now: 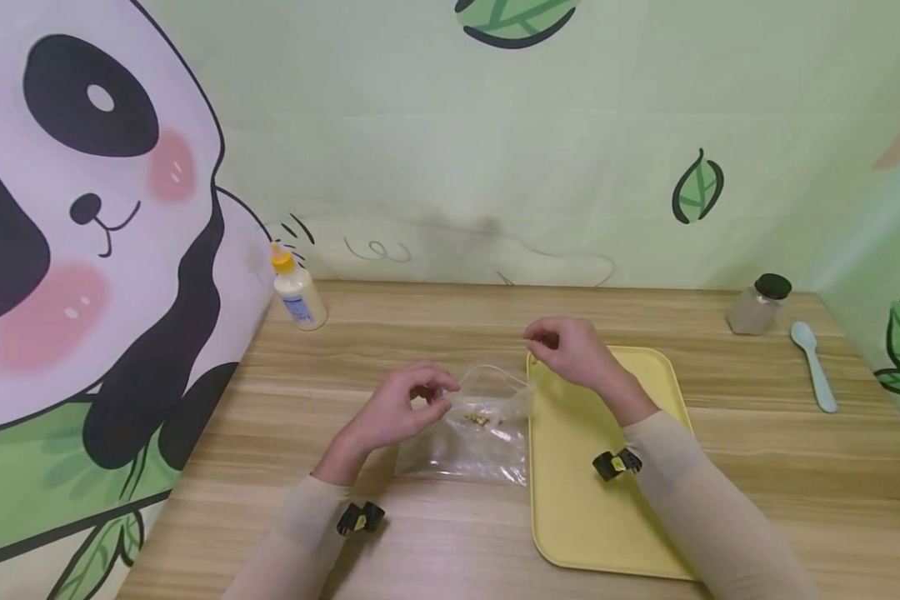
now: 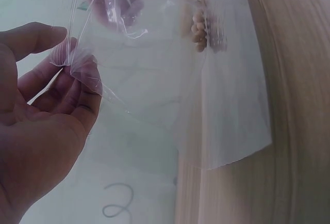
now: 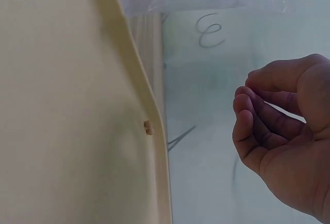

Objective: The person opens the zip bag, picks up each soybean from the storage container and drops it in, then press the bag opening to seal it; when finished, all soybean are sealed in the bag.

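Note:
A clear zip bag (image 1: 465, 454) stands partly raised left of the yellow tray (image 1: 607, 533), a small cluster of round, pale brown beans or nuts (image 2: 199, 32) inside. My left hand (image 1: 405, 406) holds the bag's left upper edge, fingertips showing through the plastic in the left wrist view. Over the tray's far left corner, my right hand (image 1: 573, 354) has its fingers curled and the thumb against the fingertips. Nothing shows between them, though the inside of the pinch is hidden. Two small brown pieces (image 3: 148, 127) lie in the tray's corner below it.
On the wooden table (image 1: 435, 542), a bottle with a yellow cap (image 1: 300, 292) stands at the back left. A jar with a black lid (image 1: 757, 304) is at the back right, beside a pale blue spoon (image 1: 815, 367). A printed wall cloth (image 1: 390, 150) rises behind.

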The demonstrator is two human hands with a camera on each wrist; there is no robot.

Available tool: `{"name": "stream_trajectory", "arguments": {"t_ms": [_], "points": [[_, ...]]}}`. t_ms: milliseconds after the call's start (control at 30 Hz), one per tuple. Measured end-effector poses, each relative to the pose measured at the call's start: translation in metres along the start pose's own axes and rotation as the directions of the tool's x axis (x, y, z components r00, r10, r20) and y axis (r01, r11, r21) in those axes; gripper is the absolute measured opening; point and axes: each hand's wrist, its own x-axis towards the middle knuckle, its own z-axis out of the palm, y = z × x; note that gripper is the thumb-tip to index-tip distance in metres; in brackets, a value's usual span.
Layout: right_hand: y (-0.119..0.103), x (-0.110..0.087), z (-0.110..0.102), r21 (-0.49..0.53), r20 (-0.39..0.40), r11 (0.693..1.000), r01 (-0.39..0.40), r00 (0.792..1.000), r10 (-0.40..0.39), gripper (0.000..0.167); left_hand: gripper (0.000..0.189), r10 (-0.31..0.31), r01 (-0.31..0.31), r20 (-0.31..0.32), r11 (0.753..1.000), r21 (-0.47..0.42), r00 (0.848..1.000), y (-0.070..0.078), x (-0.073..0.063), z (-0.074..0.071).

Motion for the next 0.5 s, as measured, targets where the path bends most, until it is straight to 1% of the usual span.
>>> {"name": "stream_trajectory", "arguments": {"t_ms": [167,267,500], "points": [[0.008,0.002,0.002,-0.005,0.008,1.000,-0.017,1.000,0.017,0.019,0.019,0.000,0.000,-0.001,1.000,-0.006,1.000,-0.001,0.000,0.001],[0.014,0.004,0.005,-0.008,0.019,0.999,-0.043,0.999,0.043,0.020,0.019,0.004,-0.004,-0.001,1.000,-0.009,1.000,-0.002,0.001,0.001],[0.025,0.006,0.012,-0.014,0.033,0.997,-0.079,0.996,0.080,0.019,0.021,-0.001,0.001,0.000,1.000,0.004,1.000,-0.037,0.002,0.009]]}}
